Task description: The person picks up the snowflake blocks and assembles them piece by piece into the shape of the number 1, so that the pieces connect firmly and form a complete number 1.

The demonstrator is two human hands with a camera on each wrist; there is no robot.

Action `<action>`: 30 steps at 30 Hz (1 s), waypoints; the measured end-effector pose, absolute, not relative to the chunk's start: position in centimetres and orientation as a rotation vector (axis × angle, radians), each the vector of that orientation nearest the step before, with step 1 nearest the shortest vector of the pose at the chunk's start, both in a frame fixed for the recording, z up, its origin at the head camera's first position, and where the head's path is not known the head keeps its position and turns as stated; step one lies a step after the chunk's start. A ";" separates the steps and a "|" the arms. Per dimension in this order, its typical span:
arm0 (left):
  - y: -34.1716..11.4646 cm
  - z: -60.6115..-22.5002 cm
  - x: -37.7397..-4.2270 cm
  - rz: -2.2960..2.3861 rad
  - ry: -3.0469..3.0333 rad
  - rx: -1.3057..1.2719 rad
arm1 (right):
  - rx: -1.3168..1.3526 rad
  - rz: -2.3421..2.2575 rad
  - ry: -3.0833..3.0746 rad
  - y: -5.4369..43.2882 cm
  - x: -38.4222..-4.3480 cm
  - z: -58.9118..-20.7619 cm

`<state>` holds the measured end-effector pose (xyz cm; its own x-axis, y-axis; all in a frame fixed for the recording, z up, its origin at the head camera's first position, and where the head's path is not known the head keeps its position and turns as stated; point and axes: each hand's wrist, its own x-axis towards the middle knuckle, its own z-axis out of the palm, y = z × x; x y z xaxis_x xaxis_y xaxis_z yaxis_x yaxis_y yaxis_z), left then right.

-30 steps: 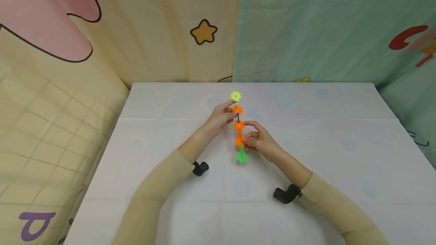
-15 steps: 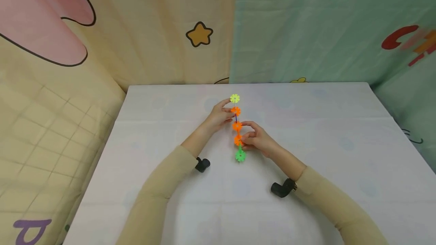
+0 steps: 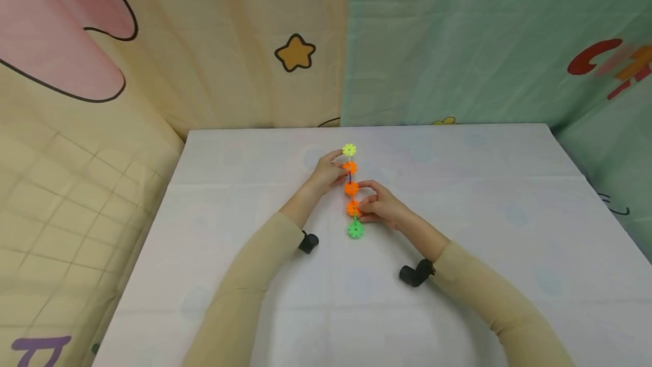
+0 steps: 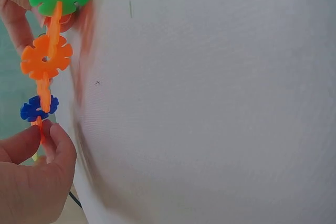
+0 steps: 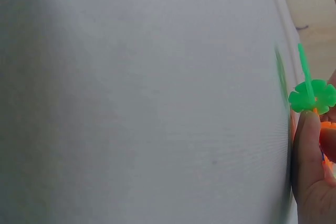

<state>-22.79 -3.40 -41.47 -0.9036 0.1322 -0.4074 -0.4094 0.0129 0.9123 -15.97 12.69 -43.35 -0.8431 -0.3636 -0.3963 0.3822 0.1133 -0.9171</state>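
Observation:
A chain of slotted plastic snowflake discs runs away from me in the head view. Its near end is a green disc [image 3: 355, 230], followed by orange discs [image 3: 351, 188], and a yellow-green disc [image 3: 349, 150] forms the far end. A blue disc [image 4: 39, 108] shows edge-joined between orange ones in the left wrist view. My left hand [image 3: 326, 175] pinches an orange disc just beyond the blue one, its index finger reaching toward the yellow-green disc. Nearer me, my right hand [image 3: 384, 207] pinches the chain beside the green end. In the right wrist view its thumb [image 5: 308, 145] touches a green disc [image 5: 313, 97].
A white cloth covers the table [image 3: 458, 186] under the chain. Printed curtains [image 3: 244, 44] hang along its far edge and sides. Black wrist cameras [image 3: 416, 273] stick out below both sleeves.
The whole view has shifted a little, and the chain appears slightly further left and straighter up and down. Both hands keep their hold on it, and the forearms have drawn slightly closer together.

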 end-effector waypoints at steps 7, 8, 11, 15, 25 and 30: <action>-3.5 -41.7 -22.7 1.897 1.981 -0.257 | 0.077 -1.746 1.847 12.6 -16.3 -43.2; -3.6 -41.8 -22.7 1.889 1.989 -0.243 | 0.085 -1.742 1.847 12.6 -16.3 -43.2; -3.6 -41.9 -22.7 1.864 2.031 -0.213 | 0.090 -1.735 1.849 12.5 -16.4 -43.1; -3.9 -42.3 -22.8 1.814 2.123 -0.174 | 0.080 -1.735 1.844 12.5 -16.4 -43.1; -4.9 -42.8 -23.3 1.715 2.210 -0.127 | 0.113 -1.726 1.830 12.6 -16.5 -42.8; -8.0 -41.9 -22.6 1.591 2.427 0.166 | 0.050 -1.661 1.945 14.5 -16.8 -42.5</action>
